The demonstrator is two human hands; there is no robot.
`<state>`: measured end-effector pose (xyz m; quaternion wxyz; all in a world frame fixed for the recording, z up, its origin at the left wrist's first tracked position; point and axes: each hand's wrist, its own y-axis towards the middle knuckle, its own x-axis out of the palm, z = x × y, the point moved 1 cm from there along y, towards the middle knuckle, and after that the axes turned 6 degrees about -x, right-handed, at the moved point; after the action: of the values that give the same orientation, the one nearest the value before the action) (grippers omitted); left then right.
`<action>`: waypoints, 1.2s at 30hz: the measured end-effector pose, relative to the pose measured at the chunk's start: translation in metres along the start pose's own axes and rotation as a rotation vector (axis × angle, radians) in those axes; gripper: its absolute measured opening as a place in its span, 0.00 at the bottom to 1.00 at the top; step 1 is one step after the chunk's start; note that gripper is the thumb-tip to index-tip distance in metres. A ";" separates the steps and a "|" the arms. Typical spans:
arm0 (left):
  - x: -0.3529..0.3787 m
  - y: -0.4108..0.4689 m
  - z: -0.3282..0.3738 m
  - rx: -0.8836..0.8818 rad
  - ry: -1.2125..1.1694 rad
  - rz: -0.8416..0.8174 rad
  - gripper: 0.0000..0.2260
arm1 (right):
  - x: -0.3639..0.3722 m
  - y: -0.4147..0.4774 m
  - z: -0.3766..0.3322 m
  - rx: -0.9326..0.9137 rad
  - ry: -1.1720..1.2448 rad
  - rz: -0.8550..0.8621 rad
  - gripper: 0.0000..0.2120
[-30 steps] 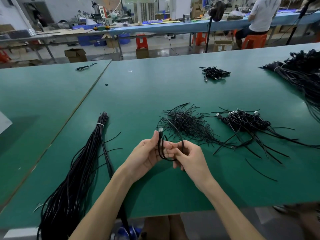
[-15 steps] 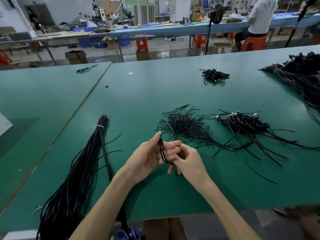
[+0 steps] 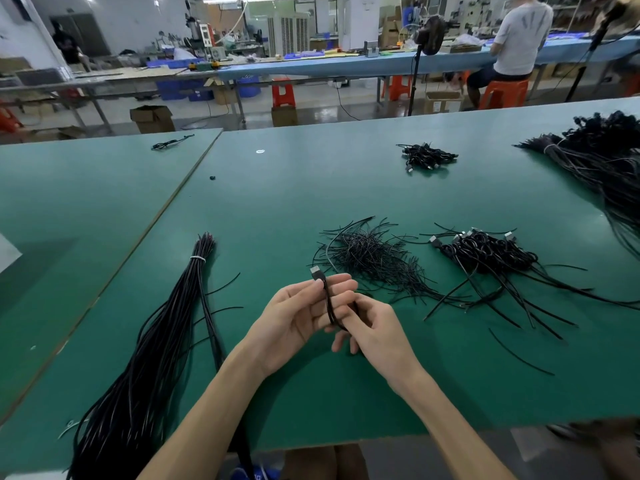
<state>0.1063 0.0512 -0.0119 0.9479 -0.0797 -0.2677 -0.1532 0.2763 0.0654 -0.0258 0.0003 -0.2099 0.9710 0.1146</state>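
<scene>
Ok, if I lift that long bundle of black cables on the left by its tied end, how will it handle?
Probably floppy: the cable bundle curves across the green table and droops over its near edge. Likely hefty, given its many strands. The white tie binds only the far end, so loose strands may fan out.

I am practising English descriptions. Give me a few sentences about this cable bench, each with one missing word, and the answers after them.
1. The left hand and the right hand hold one looped black cable; its silver plug sticks out above the thumb of the ____ hand.
2. The flat table top under them is ____ in colour.
3. A thin ____ tie binds the long bundle of black cables near its far end.
Missing words: left; green; white.
</scene>
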 end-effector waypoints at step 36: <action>-0.005 0.005 -0.004 0.079 -0.086 0.122 0.11 | 0.006 0.002 0.000 -0.013 -0.046 -0.079 0.14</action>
<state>0.1057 0.0561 -0.0181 0.9455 -0.0650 -0.3085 -0.0810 0.2702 0.0643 -0.0253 0.0259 -0.2453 0.9609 0.1259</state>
